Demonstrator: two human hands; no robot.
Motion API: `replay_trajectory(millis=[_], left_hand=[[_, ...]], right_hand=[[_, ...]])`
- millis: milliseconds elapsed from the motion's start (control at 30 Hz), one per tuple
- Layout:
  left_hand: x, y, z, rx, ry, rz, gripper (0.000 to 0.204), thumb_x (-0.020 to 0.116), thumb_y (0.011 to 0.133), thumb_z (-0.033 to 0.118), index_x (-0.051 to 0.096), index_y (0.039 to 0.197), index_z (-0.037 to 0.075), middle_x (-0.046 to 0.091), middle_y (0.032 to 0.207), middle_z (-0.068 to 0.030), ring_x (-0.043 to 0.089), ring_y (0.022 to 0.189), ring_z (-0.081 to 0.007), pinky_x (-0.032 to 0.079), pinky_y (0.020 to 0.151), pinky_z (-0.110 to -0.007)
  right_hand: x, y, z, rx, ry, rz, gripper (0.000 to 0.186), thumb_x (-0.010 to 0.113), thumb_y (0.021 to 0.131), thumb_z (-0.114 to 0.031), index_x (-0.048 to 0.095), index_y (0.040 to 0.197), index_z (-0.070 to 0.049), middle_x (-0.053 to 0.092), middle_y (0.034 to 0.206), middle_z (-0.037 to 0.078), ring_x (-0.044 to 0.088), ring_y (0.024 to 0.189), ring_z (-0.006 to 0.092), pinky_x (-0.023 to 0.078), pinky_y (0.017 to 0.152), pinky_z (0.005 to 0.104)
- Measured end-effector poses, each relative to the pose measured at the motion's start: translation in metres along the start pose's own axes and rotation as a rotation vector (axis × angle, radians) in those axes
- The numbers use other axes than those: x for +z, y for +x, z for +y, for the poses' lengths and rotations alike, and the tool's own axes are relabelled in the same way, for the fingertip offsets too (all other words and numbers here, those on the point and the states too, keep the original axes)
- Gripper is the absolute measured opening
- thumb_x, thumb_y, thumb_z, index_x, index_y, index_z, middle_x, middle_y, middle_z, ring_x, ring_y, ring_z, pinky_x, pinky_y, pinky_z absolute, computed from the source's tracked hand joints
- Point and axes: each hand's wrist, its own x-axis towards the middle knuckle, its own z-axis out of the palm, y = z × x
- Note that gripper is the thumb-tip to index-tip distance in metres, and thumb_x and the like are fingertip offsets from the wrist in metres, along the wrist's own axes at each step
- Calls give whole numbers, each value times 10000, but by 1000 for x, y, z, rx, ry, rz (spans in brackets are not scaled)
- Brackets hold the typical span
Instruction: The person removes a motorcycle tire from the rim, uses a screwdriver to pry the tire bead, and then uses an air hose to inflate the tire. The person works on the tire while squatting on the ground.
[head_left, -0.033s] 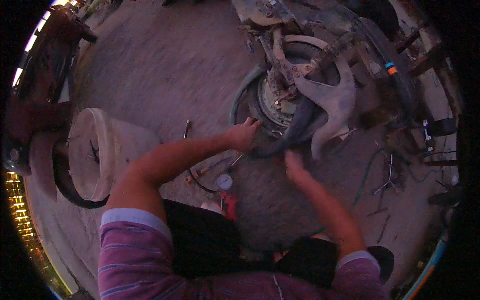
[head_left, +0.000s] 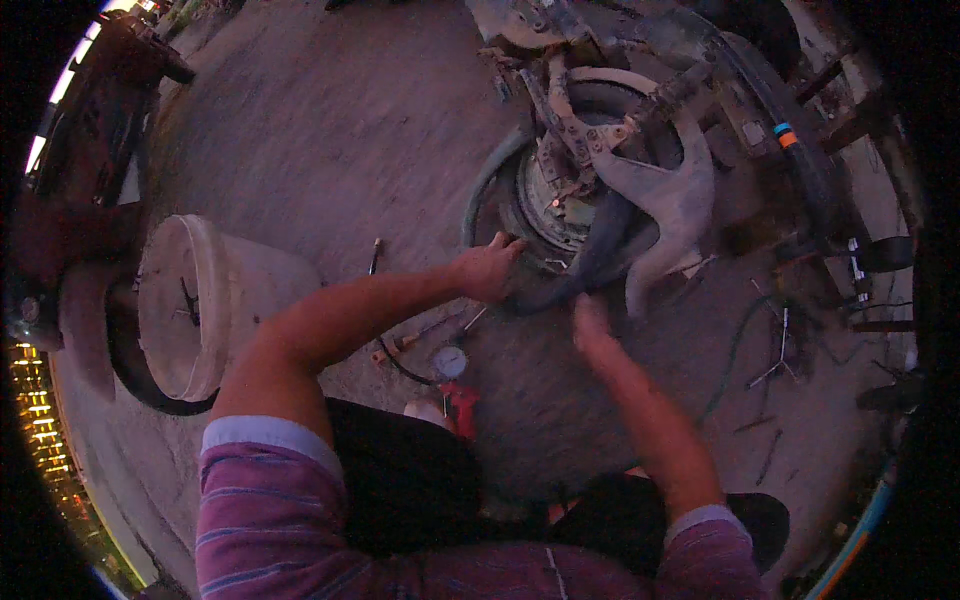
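Note:
A dark grey rubber inner tube (head_left: pixel 605 240) hangs out from a scooter-like vehicle's wheel (head_left: pixel 555 210), looping round its lower side. My left hand (head_left: pixel 488 270) is closed round the tube at the wheel's lower left. My right hand (head_left: pixel 592 322) grips the tube's lower edge, close under the wheel; its fingertips are partly hidden and dim. A curved grey fork-shaped metal part (head_left: pixel 665 195) covers the right side of the wheel. A small bright metal piece (head_left: pixel 556 264) shows between the wheel and the tube.
A pressure gauge (head_left: pixel 450 362) with a red handle (head_left: pixel 461 408) lies before my knees. A pale bucket (head_left: pixel 205 310) lies tipped at the left. To the right are a three-armed wrench (head_left: pixel 778 360) and thin tools (head_left: pixel 768 457). A thin tool (head_left: pixel 375 256) lies left of the wheel.
My right hand has shifted very slightly upward along the tube. My left hand keeps its place and grip.

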Motion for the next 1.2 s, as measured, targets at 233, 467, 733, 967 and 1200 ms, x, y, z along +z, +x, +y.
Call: replay_trajectory(millis=[233,467,733,967,1200], left_hand=[[-13,6,-7,42,29,-19,799,699,867,311,299,1540,157,329,1535,-205,513,1262,-465,494,997,-525],[-26,15,-38,35,-43,112,546,647,910,296,525,1392,71,566,1332,-212,584,1181,-416,495,987,-495],[-32,15,-51,36,-101,248,551,636,922,282,509,1400,39,566,1327,-214,530,1267,-406,471,1029,-491],[-45,27,-32,53,117,250,692,651,901,271,359,1506,110,347,1542,-185,474,1330,-404,455,1064,-491],[-54,31,-24,41,276,158,747,676,853,279,352,1514,152,342,1552,-152,494,1318,-388,477,1049,-477]], right_hand=[[25,55,11,-57,867,150,368,552,975,-399,673,1152,-100,664,1063,9,609,950,183,496,803,366],[22,45,5,41,862,185,373,563,981,-386,647,1205,-99,641,1143,20,620,1021,193,518,857,373],[19,6,-45,-122,633,304,507,520,1005,-409,563,1360,-50,601,1289,58,574,1122,220,443,985,372],[10,-7,-57,-120,623,217,492,598,969,-383,583,1314,-33,621,1221,32,587,1083,187,454,972,358],[19,10,-40,-63,645,390,527,528,998,-428,597,1313,-11,627,1238,39,573,1106,190,441,987,340]])
